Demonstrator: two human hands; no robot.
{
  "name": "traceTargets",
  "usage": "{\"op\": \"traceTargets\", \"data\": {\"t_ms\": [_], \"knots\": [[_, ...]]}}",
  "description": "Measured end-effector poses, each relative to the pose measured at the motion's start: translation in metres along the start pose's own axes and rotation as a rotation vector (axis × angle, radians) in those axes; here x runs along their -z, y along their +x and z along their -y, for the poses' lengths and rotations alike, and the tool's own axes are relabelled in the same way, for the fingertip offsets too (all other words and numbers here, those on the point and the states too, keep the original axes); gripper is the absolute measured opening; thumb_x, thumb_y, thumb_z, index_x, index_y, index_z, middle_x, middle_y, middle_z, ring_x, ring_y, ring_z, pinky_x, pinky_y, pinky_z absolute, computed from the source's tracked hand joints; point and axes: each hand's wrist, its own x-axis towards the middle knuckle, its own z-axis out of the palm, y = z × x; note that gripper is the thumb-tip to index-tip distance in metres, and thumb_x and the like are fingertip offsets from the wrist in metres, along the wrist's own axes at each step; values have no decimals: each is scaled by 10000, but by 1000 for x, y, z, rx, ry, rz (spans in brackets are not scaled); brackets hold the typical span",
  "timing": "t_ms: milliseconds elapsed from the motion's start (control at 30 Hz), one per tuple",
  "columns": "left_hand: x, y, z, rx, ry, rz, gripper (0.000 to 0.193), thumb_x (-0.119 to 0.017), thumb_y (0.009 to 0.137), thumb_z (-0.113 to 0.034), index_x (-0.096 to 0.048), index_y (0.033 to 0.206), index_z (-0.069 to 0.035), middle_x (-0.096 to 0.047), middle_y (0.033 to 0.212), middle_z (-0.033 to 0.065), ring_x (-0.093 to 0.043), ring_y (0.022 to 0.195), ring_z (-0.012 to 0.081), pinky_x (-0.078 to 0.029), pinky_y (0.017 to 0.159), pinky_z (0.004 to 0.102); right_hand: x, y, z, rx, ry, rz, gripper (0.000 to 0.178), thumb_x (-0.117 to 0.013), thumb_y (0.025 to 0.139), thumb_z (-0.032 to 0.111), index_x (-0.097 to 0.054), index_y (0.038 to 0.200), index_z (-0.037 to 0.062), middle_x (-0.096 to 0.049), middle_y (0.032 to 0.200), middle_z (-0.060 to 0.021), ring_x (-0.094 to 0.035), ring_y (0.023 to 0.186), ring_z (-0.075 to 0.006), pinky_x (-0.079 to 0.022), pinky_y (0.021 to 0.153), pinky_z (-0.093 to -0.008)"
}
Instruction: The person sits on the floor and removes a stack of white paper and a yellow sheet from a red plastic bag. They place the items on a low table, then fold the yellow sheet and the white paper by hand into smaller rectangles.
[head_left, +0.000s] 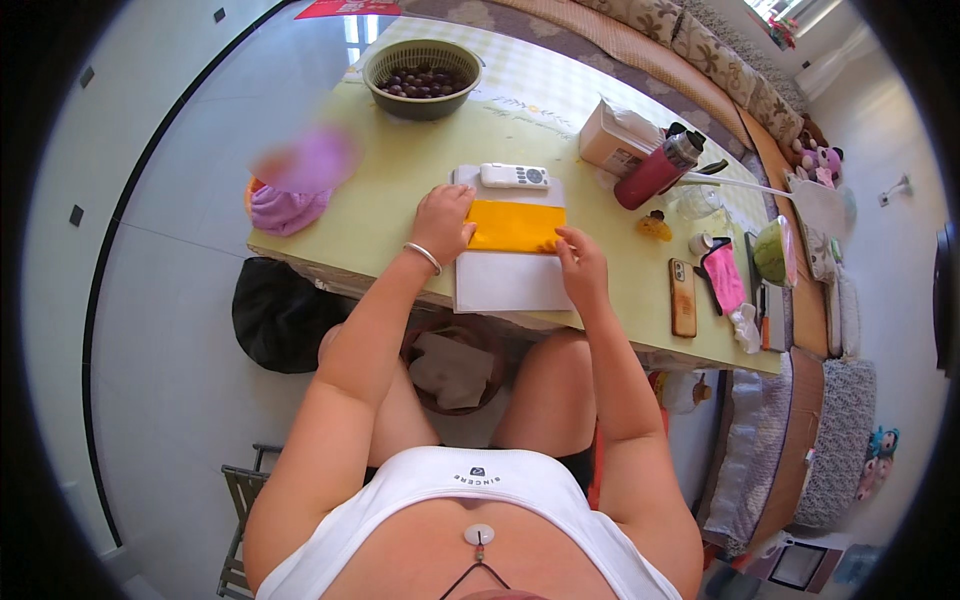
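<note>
A shiny orange-yellow sheet of paper (512, 226), shaped as a wide rectangle, lies across a white pad of paper (510, 282) on the table. My left hand (443, 222), with a bangle at the wrist, is closed on its left edge. At its lower right corner, my right hand (582, 262) pinches the sheet between thumb and fingers. A white remote control (515, 176) rests just beyond the sheet, on the far part of the pad.
On the table (380, 225) stand a green basket (420, 100) of dark round fruit, a tissue box (610, 140) and a red flask (655, 172). A phone (683, 298) and pink cloth (723, 275) lie at right. Purple cloth (288, 208) bunches at the left corner.
</note>
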Motion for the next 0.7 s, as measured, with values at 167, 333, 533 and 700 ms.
{"op": "traceTargets", "data": {"t_ms": [167,333,533,700], "knots": [[-1,11,-11,182,-2,43,457,-753,708,-153,-641,1141,-61,-617,1024,113,-522,1078,297,-438,954,392,-2,27,-9,-462,588,110,418,-512,951,87,-443,1344,-39,-653,958,-114,-642,742,-131,-530,652,-229],[8,19,-1,391,-142,95,194,-752,691,-130,-688,858,-56,-645,841,101,-587,921,280,-484,868,396,-6,28,-12,-485,654,80,497,-522,937,73,-361,1390,-53,-654,926,-124,-645,733,-139,-532,622,-210],[14,7,-8,677,-937,63,58,-683,765,-2,-630,782,-19,-658,716,62,-668,644,173,-538,551,294,-6,24,-17,-516,852,20,355,-554,941,91,-476,1277,9,-673,907,-125,-660,729,-149,-559,633,-228],[17,-4,-15,777,-1088,78,39,-656,844,-10,-633,814,-5,-671,763,63,-684,660,142,-551,550,246,-1,25,-22,-547,997,-17,155,-612,941,161,-589,1034,39,-678,850,-106,-685,725,-166,-571,603,-253]]}}
